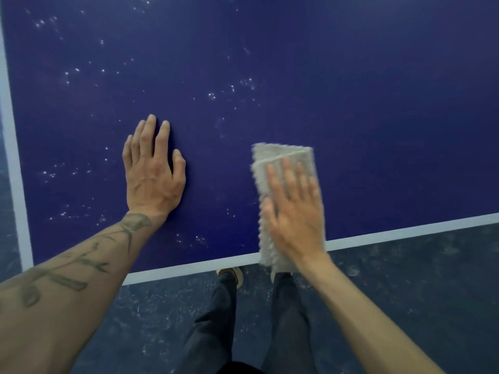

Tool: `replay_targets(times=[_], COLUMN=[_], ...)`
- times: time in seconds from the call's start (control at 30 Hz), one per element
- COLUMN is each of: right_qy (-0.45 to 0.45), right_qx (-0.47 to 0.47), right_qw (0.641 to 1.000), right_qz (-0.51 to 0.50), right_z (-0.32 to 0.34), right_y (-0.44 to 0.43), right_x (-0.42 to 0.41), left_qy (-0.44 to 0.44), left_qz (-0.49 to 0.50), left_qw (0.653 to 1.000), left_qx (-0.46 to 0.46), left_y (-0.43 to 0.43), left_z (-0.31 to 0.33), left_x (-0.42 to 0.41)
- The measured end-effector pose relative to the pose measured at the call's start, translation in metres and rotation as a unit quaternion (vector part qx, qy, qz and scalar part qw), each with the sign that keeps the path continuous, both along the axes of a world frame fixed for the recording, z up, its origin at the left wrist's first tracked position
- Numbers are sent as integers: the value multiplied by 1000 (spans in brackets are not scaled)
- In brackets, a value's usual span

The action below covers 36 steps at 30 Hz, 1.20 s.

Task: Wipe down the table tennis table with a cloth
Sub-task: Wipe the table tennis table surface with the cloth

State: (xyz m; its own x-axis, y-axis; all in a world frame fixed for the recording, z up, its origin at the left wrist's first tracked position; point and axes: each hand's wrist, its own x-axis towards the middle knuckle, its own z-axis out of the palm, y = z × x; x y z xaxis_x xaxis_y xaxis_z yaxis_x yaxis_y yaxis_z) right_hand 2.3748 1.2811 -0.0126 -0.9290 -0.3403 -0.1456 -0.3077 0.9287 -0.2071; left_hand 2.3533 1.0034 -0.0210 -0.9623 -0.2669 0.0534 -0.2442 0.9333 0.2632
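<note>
Cloth: folded grey terry cloth (280,157) at 6 o'clock, overhanging the dark blue table tennis table (378,117) at its white near border.
Right hand (294,214): flat on the cloth, fingers straight, pressing.
Left hand (154,174): at 9 o'clock, apart, spread flat on bare top.
Done: top toward 3 o'clock looked clean, I judged.
To do: white specks (213,95) from 9 to 12 o'clock.
</note>
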Motion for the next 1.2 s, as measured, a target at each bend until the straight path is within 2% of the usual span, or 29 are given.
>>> replay_targets(times=[0.07, 0.13, 0.2, 0.27, 0.33, 0.4, 0.47, 0.53, 0.63, 0.7, 0.77, 0.83, 0.87, 0.97, 1.07, 1.13, 1.2], right_qy=[2, 15, 13, 2, -9, -13, -11, 2, 28, 26, 15, 4, -1, 3, 27, 34, 34], right_qx=[21, 18, -12, -36, -45, -35, -1, 24, 23, 0, -12, -7, -2, 25, 37, 30, 12], right_qw=[995, 990, 995, 999, 996, 995, 1000, 997, 989, 994, 1000, 997, 996, 999, 988, 988, 996], right_qz=[-99, -136, -100, -10, 73, 89, 29, -71, -147, -108, -1, 81, 85, -43, -150, -145, -80], right_z=[0, -1, -1, 0, 2, 1, 2, 0, -2, -2, -1, 1, 2, 2, -1, -2, -2], right_y=[3, -28, -71, -102, -103, -76, -44, -31, -66, -102, -117, -100, -84, -50, -66, -99, -126], right_x=[-25, -43, -44, -22, 4, 9, -7, -39, -79, -79, -57, -37, -35, -64, -117, -137, -126], left_qy=[0, 0, 4, 11, 10, 8, 5, -2, -7, -6, -3, -7, -10, -18, -18, -19, -16], left_qz=[0, -1, -2, -5, -5, -7, -6, -3, -3, -5, -8, -9, -8, -6, -7, -9, -11], left_qw=[1000, 1000, 1000, 1000, 1000, 1000, 1000, 1000, 1000, 1000, 1000, 1000, 1000, 1000, 1000, 1000, 1000], left_qx=[0, -2, -8, -12, -13, -9, -8, -8, -6, -10, -13, -12, -9, -10, -12, -14, -12], left_y=[-1, -1, -2, -1, -1, -2, -2, -2, -3, -3, -4, -4, -4, -5, -5, -6, -6], left_z=[0, 0, 0, -1, 0, 1, 1, 1, 1, 1, 1, 1, 1, 1, 0, 1, 0], left_x=[1, 0, -1, -1, -1, -2, -2, -1, -2, -2, -3, -3, -3, -2, -2, -3, -2])
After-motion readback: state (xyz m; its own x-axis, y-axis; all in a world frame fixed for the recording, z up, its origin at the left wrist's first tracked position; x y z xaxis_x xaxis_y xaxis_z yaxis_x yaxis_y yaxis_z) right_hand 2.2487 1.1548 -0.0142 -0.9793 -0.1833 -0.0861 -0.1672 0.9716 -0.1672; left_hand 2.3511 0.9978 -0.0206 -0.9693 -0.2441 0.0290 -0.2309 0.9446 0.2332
